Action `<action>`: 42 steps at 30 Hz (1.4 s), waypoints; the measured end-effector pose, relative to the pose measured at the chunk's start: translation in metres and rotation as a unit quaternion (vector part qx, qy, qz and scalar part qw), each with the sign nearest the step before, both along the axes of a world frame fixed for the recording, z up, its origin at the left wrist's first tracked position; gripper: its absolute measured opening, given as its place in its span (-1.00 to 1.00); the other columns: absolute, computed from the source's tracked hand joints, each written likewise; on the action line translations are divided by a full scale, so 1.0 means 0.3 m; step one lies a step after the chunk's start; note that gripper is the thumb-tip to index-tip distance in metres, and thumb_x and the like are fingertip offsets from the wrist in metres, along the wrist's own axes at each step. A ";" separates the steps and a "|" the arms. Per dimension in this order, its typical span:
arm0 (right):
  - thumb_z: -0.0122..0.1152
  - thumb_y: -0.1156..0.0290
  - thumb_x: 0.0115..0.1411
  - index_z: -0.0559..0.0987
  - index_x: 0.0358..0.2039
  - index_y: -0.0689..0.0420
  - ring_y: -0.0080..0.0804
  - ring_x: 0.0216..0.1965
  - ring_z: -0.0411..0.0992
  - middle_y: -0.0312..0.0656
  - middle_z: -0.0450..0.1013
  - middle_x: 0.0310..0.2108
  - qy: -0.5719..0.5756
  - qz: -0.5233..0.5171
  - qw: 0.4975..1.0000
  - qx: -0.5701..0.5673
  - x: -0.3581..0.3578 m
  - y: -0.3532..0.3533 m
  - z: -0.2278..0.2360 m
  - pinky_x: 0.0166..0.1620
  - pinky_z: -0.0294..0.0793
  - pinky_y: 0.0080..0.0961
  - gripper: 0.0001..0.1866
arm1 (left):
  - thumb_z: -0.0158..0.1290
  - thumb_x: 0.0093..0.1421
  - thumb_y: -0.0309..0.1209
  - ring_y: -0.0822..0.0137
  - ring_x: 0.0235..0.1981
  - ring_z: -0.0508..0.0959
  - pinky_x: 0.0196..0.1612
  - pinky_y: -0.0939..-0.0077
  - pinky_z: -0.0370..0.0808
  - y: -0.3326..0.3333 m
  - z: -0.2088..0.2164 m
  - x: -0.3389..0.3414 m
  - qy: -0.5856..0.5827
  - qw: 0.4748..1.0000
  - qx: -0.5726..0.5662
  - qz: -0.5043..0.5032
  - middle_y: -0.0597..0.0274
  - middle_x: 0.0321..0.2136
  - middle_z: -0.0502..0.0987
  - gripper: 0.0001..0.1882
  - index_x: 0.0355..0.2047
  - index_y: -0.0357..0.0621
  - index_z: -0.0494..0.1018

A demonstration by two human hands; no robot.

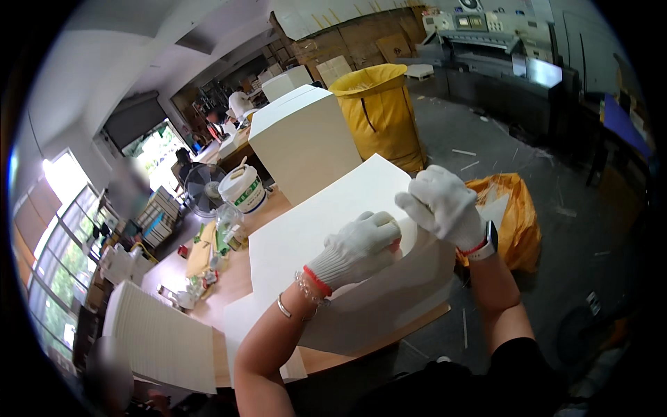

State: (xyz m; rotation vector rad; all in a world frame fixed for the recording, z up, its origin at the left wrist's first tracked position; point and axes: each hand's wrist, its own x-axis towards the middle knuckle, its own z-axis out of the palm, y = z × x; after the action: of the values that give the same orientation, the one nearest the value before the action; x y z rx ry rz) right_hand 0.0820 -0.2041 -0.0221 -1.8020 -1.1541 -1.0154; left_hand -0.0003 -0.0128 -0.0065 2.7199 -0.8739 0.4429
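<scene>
Both my hands wear white knitted gloves with red cuffs. On the table in front of me lies a large white paper sheet [313,201], its near right part curling up below my hands. My left hand [358,243] is closed at the sheet's bent edge; a small pinkish patch shows at its fingertips. To the right and a little higher, my right hand [441,205] is closed in a fist-like pinch by the sheet's right corner. What lies inside its fingers is hidden. Bracelets circle my left wrist, and a watch [490,240] sits on the right one.
Behind the sheet stands a tall white paper stack [306,135]; another stack [163,333] is at the near left. A white bucket [242,189] and clutter share the wooden table [233,274]. Yellow bag [385,118] and orange bag [517,229] stand right, scraps on the floor.
</scene>
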 end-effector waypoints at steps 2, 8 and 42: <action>0.31 0.35 0.15 0.46 -0.58 0.20 -0.18 -0.54 0.31 -0.11 0.24 -0.63 0.010 0.014 1.000 0.004 0.034 0.004 -0.001 -0.43 0.31 -0.30 -0.72 | 0.18 0.00 -0.56 0.09 -0.31 0.56 -0.27 0.29 0.52 0.014 -0.019 -0.001 -0.022 0.999 -0.038 -0.018 0.19 -0.35 0.52 -0.85 -0.42 -0.15 0.43; 0.24 0.33 0.19 0.55 -0.45 0.20 -0.21 -0.54 0.39 -0.13 0.33 -0.65 0.012 -0.007 1.000 0.023 0.033 0.023 -0.023 -0.44 0.34 -0.29 -0.80 | 0.17 0.06 -0.61 0.26 -0.31 0.55 -0.25 0.39 0.52 0.028 -0.027 -0.018 0.073 0.989 -0.130 0.016 0.20 -0.27 0.57 -0.87 -0.42 -0.19 0.43; 0.24 0.60 0.01 0.49 -0.22 0.32 -0.32 -0.55 0.29 -0.21 0.24 -0.59 -0.068 0.049 0.991 0.103 0.091 0.006 -0.126 -0.49 0.31 -0.38 -0.73 | 0.32 0.02 -0.49 0.14 -0.23 0.52 -0.14 0.37 0.45 0.030 -0.005 -0.022 0.035 0.992 -0.121 -0.016 0.12 -0.25 0.47 -0.47 0.05 -0.15 0.48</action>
State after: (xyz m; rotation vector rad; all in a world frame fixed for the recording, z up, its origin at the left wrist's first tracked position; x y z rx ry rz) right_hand 0.1092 -0.2023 -0.0598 -1.5197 -1.1601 -1.1686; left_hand -0.0070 -0.0038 -0.0079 2.4809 -0.7879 0.4145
